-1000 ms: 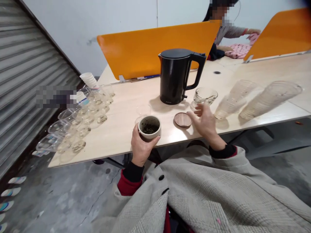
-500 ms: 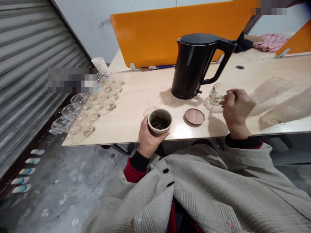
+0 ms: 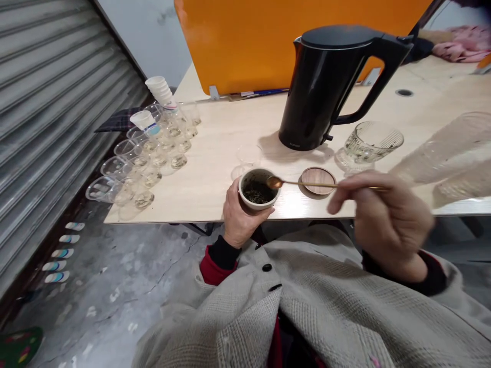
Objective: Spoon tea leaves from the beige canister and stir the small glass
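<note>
My left hand is wrapped round a pale ceramic jar at the table's front edge. Dark dried tea leaves lie inside it. In my right hand is a long thin copper-coloured spoon, held by its handle and pointing left. Its bowl hangs over the jar's right rim. Between the jar and my right hand lies a round wooden lid. Behind my right hand stands a ribbed clear glass cup with bits of leaf in it. A clear plastic cup stands just behind the jar.
A black electric kettle stands behind the lid, before an orange divider. Several clear cups with leaves crowd the table's left end, beside stacked paper cups. Stacked clear plastic cups lie at the right. A person's arm rests farther back.
My right hand has come away from the glass cup, nearer and lower, and the spoon now reaches across to the jar. My left hand still holds the jar. The camera view has shifted.
</note>
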`<state>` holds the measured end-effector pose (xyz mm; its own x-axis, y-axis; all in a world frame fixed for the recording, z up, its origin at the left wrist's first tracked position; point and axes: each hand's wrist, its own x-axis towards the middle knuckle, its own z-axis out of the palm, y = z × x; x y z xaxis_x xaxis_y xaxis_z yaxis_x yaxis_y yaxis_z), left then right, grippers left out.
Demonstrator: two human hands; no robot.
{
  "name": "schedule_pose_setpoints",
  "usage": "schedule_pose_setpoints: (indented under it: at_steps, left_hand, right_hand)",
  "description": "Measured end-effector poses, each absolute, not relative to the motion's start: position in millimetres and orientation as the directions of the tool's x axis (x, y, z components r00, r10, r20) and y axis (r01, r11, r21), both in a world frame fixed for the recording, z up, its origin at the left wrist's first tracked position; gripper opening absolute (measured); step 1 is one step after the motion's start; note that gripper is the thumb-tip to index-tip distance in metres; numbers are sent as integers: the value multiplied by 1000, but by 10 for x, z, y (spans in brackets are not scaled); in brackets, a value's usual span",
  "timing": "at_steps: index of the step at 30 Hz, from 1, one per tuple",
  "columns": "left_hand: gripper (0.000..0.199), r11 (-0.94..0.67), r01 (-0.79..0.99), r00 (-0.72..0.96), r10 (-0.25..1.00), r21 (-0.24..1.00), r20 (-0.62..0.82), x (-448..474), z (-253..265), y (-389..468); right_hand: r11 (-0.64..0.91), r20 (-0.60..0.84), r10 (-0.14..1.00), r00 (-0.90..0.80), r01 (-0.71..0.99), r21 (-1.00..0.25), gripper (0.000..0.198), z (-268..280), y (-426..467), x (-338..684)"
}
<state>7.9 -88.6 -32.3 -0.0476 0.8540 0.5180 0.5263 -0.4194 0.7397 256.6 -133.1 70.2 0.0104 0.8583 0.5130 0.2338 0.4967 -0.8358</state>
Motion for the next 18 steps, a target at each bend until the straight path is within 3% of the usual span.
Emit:
schedule_pose_setpoints:
  at_steps: [3, 9, 13, 18]
  left_hand:
    - [103, -408, 531, -45, 862, 743, 505, 82, -318, -887]
    - [103, -375, 530, -61, 878, 761, 474, 99, -304, -894]
    - [102, -375, 518, -66, 878, 769, 473, 106, -290, -902]
    - [101, -381, 529, -64, 873, 758, 484, 104, -286, -902]
  right_hand:
    - [629, 607, 775, -175, 299, -718, 20, 735, -1063, 2364]
    - [678, 516, 731, -446, 395, -620, 20, 668, -786, 2189]
    - [657, 512, 747, -424, 351, -667, 19, 683, -799, 2172]
    - [454, 423, 886, -189, 178, -873, 22, 641, -820, 2177]
